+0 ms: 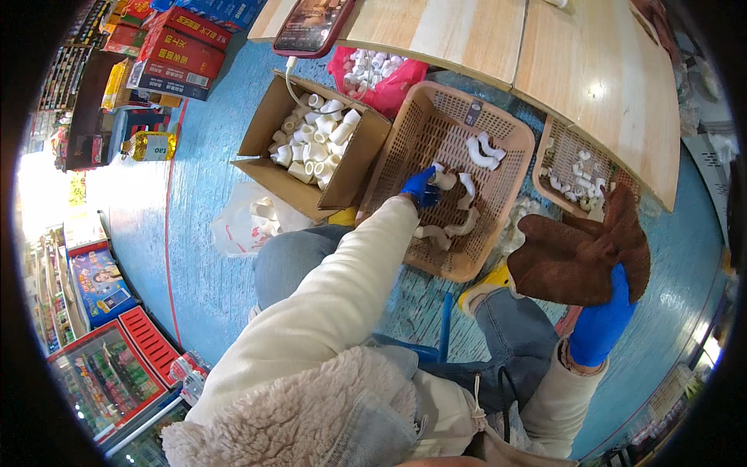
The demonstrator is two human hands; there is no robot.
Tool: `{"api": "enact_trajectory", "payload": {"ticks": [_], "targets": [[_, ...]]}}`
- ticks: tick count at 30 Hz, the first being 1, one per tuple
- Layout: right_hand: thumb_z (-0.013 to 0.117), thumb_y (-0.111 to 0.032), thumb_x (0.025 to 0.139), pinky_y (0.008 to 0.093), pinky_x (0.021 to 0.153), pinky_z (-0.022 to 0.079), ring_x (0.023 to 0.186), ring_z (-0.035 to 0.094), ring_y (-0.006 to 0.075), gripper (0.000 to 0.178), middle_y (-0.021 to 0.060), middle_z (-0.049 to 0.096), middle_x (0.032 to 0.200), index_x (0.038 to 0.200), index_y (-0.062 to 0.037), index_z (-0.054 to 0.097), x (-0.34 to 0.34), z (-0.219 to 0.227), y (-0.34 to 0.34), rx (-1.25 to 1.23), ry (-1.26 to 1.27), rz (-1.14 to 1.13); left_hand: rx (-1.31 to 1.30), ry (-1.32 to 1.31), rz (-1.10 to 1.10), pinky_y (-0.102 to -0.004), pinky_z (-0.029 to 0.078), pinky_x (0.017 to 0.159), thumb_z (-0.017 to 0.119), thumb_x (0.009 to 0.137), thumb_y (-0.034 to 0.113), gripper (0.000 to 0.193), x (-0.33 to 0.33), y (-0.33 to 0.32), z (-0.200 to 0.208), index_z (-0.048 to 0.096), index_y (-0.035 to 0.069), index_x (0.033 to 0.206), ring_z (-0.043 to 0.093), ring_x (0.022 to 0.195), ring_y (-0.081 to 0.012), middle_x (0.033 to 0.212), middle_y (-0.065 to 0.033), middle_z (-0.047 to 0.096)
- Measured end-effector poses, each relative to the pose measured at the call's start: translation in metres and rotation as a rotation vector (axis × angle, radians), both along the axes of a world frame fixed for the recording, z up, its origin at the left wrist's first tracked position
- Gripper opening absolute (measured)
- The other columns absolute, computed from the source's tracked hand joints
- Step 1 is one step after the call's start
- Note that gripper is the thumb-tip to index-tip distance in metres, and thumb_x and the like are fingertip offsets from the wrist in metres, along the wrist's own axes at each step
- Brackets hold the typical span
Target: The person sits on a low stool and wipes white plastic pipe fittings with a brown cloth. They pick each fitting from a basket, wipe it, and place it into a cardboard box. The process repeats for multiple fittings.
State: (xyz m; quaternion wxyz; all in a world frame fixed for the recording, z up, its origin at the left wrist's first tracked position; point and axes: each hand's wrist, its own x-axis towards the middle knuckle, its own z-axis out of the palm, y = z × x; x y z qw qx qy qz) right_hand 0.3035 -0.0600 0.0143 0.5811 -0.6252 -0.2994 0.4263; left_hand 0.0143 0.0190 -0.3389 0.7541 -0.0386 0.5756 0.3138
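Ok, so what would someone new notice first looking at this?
Probably the blue-gloved left hand reaching into the big tan plastic mesh basket, touching a white plastic pipe elbow. To the right, the blue-gloved right hand holds up a brown cloth. Left of the basket sits an open cardboard box full of white fittings.

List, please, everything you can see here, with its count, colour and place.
Mesh baskets: two, tan, on the blue floor.
Pipe elbows: several, white, in the big basket.
Cardboard box: one, brown, left of the basket, full of white fittings.
Plastic bag: one, pink, holding fittings.
Phone: one, on the wooden table.
Cloth: one, brown, in the right hand.
Left hand: blue glove, on an elbow fitting.
Right hand: blue glove, holding the cloth.
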Motion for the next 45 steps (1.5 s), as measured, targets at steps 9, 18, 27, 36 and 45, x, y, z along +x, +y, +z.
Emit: {"api": "enact_trajectory", "payload": {"ticks": [9, 18, 27, 36, 45], "targets": [[0.054, -0.013, 0.087, 0.0353, 0.083, 0.048, 0.101, 0.056, 0.0232, 0.034, 0.0129, 0.054, 0.113, 0.119, -0.0013, 0.049, -0.002, -0.004, 0.005, -0.004, 0.039, -0.039, 0.343, 0.796, -0.938, -0.0404, 0.050, 0.068, 0.065, 0.073, 0.045, 0.047, 0.018, 0.032, 0.017, 0.063, 0.006, 0.098, 0.063, 0.075, -0.0331, 0.083, -0.0191, 0.064], [0.058, -0.017, 0.085, 0.0336, 0.085, 0.047, 0.103, 0.055, 0.0215, 0.040, 0.0114, 0.054, 0.115, 0.121, -0.0009, 0.049, -0.014, 0.006, 0.016, 0.069, 0.161, 0.017, 0.866, 1.284, -0.861, -0.0412, 0.047, 0.077, 0.060, 0.079, 0.016, 0.034, 0.019, -0.010, 0.133, 0.056, 0.009, 0.112, 0.056, 0.091, -0.0349, 0.100, -0.0182, 0.057], [0.058, -0.019, 0.083, 0.0318, 0.085, 0.043, 0.101, 0.054, 0.0193, 0.041, 0.0101, 0.056, 0.112, 0.119, 0.0008, 0.052, -0.021, 0.006, 0.039, 0.136, 0.117, 0.031, 0.725, 1.033, -2.001, -0.0371, 0.047, 0.081, 0.055, 0.076, 0.052, 0.050, -0.018, -0.034, 0.187, 0.063, 0.010, 0.102, 0.060, 0.093, -0.0300, 0.104, -0.0110, 0.063], [0.055, -0.021, 0.086, 0.0331, 0.090, 0.040, 0.104, 0.051, 0.0203, 0.039, 0.0112, 0.055, 0.115, 0.118, -0.0011, 0.052, -0.023, 0.001, 0.046, 0.207, 0.142, 0.146, 0.790, 0.188, -0.352, -0.0281, 0.050, 0.072, 0.060, 0.082, 0.019, 0.029, -0.055, -0.012, 0.291, 0.056, -0.001, 0.102, 0.061, 0.080, -0.0178, 0.093, -0.0098, 0.062], [0.059, -0.012, 0.082, 0.0342, 0.083, 0.047, 0.098, 0.056, 0.0225, 0.035, 0.0100, 0.057, 0.110, 0.116, -0.0016, 0.055, -0.037, -0.008, 0.054, 0.150, 0.130, 0.111, 0.909, 0.055, -0.226, -0.0307, 0.048, 0.082, 0.059, 0.084, 0.015, 0.033, -0.044, -0.011, 0.302, 0.052, 0.001, 0.114, 0.056, 0.098, -0.0181, 0.107, -0.0095, 0.058]]}}
